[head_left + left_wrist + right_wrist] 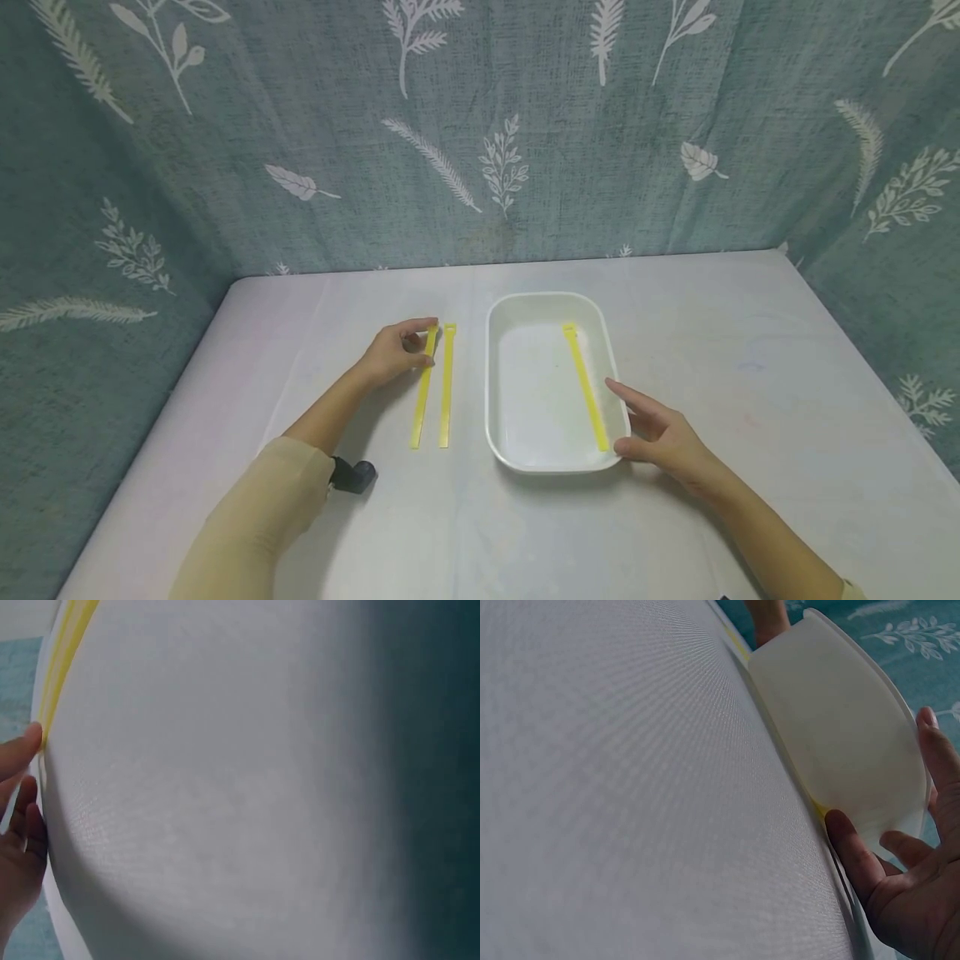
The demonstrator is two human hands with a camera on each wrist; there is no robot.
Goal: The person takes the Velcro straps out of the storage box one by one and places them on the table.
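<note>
Two yellow cable ties lie side by side left of the tray, each a flat strip with a slotted head at the far end. My left hand [393, 354] touches the outer cable tie [422, 404]: the forefinger is at its head and the thumb lower down, with the fingertips apart. The inner cable tie [446, 392] lies just right of that hand. A third cable tie [587, 387] lies slanted inside the white plastic tray [525, 466]. My right hand [667, 437] rests against the tray's near right side, forefinger and thumb spread along the rim.
A white cloth [397, 533] covers the table. Behind it and at both sides hangs a teal curtain [337, 133] with white leaf prints. A black wrist mount [354, 475] sticks out beside my left sleeve.
</note>
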